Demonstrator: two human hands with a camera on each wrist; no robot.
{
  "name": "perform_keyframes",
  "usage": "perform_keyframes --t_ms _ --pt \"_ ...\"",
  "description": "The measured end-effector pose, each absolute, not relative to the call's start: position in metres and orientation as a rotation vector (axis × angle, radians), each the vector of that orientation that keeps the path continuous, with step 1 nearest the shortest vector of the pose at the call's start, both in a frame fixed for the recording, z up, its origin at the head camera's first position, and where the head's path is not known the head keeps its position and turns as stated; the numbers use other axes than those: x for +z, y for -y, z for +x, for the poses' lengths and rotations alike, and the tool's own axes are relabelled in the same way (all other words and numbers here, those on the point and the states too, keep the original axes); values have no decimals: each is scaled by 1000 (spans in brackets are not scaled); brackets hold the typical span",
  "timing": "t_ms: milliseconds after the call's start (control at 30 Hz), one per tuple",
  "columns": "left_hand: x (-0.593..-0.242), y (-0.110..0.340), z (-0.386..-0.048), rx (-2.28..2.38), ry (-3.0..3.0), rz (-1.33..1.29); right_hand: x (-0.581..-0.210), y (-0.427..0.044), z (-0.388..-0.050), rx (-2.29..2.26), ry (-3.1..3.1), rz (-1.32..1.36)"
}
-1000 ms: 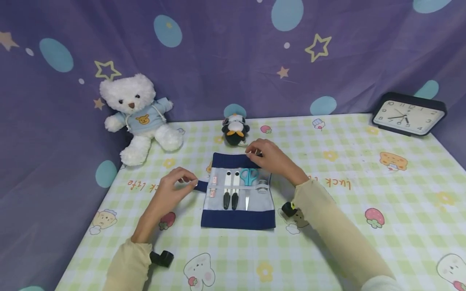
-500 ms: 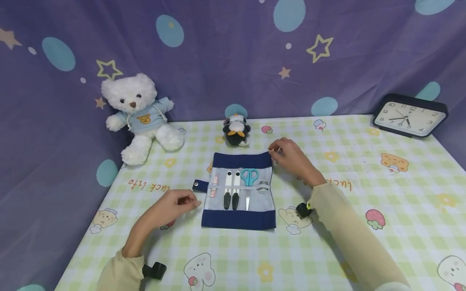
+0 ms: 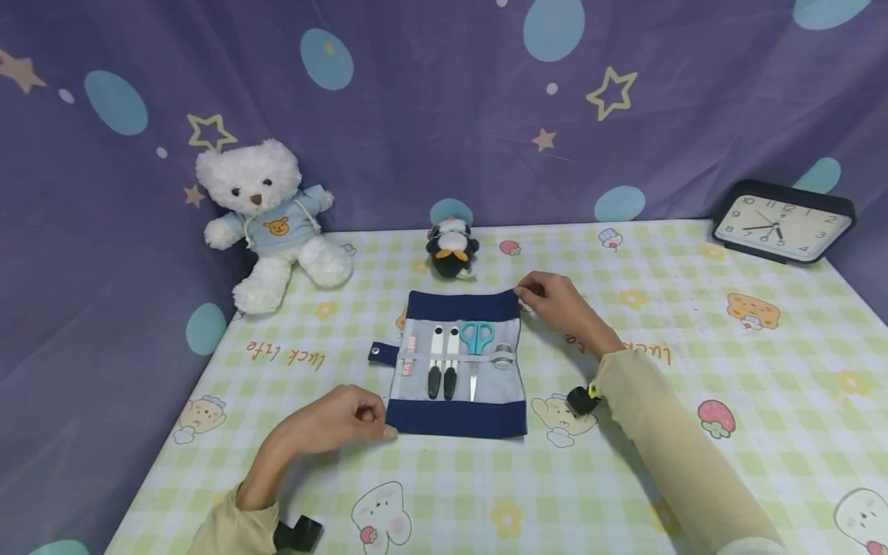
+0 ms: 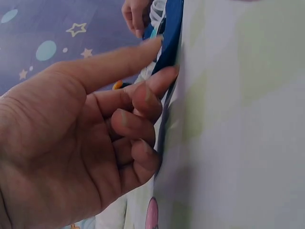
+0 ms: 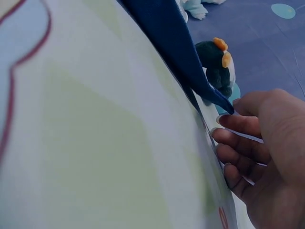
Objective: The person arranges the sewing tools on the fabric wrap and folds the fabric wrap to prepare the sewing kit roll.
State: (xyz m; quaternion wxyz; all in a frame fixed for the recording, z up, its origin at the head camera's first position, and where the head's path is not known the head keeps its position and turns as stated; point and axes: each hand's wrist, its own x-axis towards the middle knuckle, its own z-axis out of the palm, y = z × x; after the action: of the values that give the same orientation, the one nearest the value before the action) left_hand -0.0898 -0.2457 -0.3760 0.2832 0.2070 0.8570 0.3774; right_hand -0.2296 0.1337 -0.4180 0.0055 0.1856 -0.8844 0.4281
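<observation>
A navy cloth tool roll (image 3: pixel 454 418) with a grey lining lies unfolded in the head view. Under its elastic band sit teal scissors (image 3: pixel 477 338), two white tools with black ends (image 3: pixel 435 379), a small pink-and-white strip (image 3: pixel 406 369) and a silvery round item (image 3: pixel 502 351). A snap tab (image 3: pixel 383 353) sticks out at its left side. My right hand (image 3: pixel 558 304) pinches the far right corner, slightly raised in the right wrist view. At the near left corner, my left hand (image 3: pixel 340 420) has thumb and index finger on either side of the cloth edge, other fingers curled.
Behind the roll lies a penguin plush (image 3: pixel 452 250). A white teddy bear (image 3: pixel 267 220) sits at the back left, and a black-framed clock (image 3: pixel 784 220) stands at the back right. A checked cloth (image 3: pixel 624 478) covers the table, with a purple curtain (image 3: pixel 430 139) behind.
My left hand let go of the snap tab and moved down to the near left corner. My right hand slid right along the far flap to its corner.
</observation>
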Motion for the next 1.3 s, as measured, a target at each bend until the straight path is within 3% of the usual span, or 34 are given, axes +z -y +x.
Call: perform_keyframes --t_ms 600,1300 --pt "-377 246 -89 1021 -2360 589 -420 -133 -226 1432 2723 609" --pt "-382 237 -131 1040 -2554 430 -414 -200 -163 1359 2863 654"
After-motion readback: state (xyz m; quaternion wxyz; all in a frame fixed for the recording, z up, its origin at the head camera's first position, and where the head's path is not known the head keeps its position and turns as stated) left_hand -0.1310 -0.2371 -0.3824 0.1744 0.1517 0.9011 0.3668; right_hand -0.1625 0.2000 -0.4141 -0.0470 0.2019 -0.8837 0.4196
